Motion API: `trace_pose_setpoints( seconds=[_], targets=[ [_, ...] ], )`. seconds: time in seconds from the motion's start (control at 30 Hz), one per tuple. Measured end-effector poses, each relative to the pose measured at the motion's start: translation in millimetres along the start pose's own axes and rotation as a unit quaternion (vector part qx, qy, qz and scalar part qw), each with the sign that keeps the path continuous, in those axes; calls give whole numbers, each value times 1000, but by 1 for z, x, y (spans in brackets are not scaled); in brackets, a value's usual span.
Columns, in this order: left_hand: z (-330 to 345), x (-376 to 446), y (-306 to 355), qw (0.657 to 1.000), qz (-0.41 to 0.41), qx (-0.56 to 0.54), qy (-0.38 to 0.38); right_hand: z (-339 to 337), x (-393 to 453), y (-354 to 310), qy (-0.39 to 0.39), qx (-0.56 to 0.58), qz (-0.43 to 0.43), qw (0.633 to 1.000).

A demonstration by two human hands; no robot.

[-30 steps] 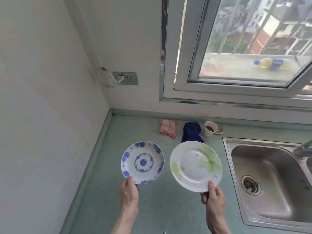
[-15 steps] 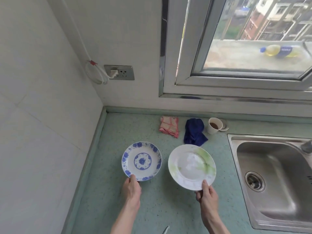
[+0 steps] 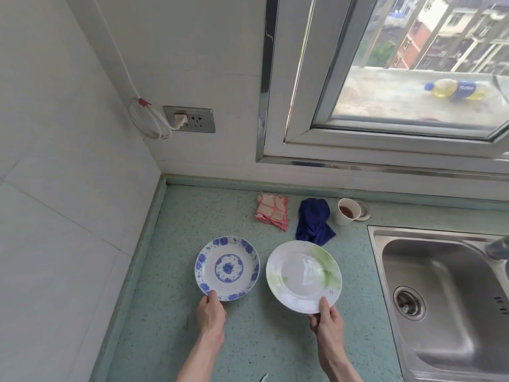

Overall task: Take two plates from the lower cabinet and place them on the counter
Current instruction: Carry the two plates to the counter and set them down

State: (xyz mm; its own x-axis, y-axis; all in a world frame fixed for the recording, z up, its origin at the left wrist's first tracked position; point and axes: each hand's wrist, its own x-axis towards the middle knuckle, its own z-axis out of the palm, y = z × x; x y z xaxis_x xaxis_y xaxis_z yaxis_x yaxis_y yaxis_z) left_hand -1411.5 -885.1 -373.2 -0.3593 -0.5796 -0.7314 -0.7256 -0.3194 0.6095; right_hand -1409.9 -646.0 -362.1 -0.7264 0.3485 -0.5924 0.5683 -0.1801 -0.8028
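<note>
Left hand: I have my left hand [image 3: 210, 312] closed on the near rim of the blue-patterned plate [image 3: 227, 268], thumb on top of the rim, the other fingers hidden underneath.
Right hand: my right hand [image 3: 327, 319] pinches the near rim of the green-tinted plate [image 3: 303, 276], thumb pressed on the upper face close to a small purple flower mark, remaining fingers curled under the edge.
Blue-patterned plate: it sits low over the counter [image 3: 179, 224], face up and close to level, extending away from my fingertips toward the wall. I cannot tell whether its base touches the surface.
Green-tinted plate: just to the right of the blue one, with a narrow gap between the two rims. It looks slightly tilted, and I cannot tell whether it rests on the surface.
Plates relative to fingers: each plate lies beyond its hand, gripped only at the edge nearest me; the centres are bare.
Behind the plates: a pink checked cloth [image 3: 272, 212] and a dark blue cloth [image 3: 314, 221] lie near the back wall, the blue one just past the green plate's far rim. A paper cup [image 3: 346, 215] with brown liquid stands right of the cloths.
Right side: the steel sink [image 3: 451, 304] is set into the counter, apart from the green plate.
Wall: an outlet [image 3: 190, 119] with a white plug and coiled cable.
</note>
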Motion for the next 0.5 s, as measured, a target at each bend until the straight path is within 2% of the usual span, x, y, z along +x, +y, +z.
trace_pose_setpoints(
  seconds=[0.23,0.33,0.5],
  targets=[
    [0,2,-4,1000,-1,20,-6,-1,6,3,-6,-46,8,999],
    [0,2,-6,998,-8,62,-10,1,9,-3,-6,-85,1,996],
    [-4,-5,1,990,44,133,17,-3,21,0,18,-159,18,987]
  ],
)
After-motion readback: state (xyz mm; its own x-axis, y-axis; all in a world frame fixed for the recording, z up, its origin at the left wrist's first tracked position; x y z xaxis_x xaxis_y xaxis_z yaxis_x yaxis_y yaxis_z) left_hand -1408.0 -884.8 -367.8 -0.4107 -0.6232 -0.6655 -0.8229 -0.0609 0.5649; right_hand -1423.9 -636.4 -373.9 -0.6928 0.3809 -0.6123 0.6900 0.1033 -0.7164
